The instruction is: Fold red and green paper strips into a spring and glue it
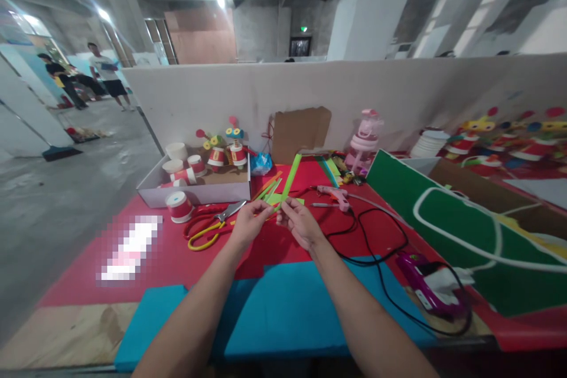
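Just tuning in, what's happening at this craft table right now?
A person works with both bare hands over a red table. The left hand and right hand pinch the lower end of a green paper strip that angles up and away. Yellow-handled scissors lie just left of the hands, a pink glue gun to the right. A white box of paper cup figures sits behind the scissors.

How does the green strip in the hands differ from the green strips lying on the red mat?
The held green strip is pinched by the left hand and right hand; the loose green strips lie untouched. The held one slants up off the red mat; the loose ones lie flat. Both are bright green.
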Demonstrator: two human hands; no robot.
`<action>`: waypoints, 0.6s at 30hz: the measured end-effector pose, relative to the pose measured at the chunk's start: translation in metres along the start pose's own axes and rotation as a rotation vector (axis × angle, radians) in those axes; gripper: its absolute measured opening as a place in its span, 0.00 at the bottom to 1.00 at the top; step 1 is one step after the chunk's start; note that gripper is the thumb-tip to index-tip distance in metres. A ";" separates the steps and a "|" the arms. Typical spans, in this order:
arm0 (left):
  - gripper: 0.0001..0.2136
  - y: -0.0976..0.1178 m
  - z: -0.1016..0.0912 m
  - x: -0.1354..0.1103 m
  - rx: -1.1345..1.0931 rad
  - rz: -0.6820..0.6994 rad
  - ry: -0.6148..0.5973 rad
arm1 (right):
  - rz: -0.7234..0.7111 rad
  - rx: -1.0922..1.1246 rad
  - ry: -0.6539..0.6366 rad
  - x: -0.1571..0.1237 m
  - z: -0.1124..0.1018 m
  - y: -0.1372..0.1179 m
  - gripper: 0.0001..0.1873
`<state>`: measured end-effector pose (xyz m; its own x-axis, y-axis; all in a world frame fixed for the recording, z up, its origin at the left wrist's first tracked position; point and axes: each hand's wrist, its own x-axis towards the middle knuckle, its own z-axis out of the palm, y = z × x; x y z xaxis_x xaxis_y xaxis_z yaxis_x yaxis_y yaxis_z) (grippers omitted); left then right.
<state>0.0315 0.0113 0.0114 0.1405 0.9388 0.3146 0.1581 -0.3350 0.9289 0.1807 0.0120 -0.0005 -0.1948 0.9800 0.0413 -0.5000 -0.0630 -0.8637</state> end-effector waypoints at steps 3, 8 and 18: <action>0.11 -0.002 0.000 0.001 -0.042 -0.027 -0.035 | -0.048 -0.017 -0.029 0.001 0.000 0.003 0.17; 0.07 0.000 0.001 -0.001 0.297 0.165 0.066 | -0.111 -0.054 0.010 0.002 0.002 0.008 0.16; 0.03 0.000 0.001 -0.006 0.801 0.456 0.115 | -0.215 -0.224 0.001 0.007 -0.006 0.006 0.11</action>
<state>0.0319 0.0056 0.0088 0.2637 0.6905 0.6736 0.7453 -0.5891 0.3121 0.1819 0.0193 -0.0084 -0.1033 0.9665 0.2348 -0.3315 0.1891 -0.9243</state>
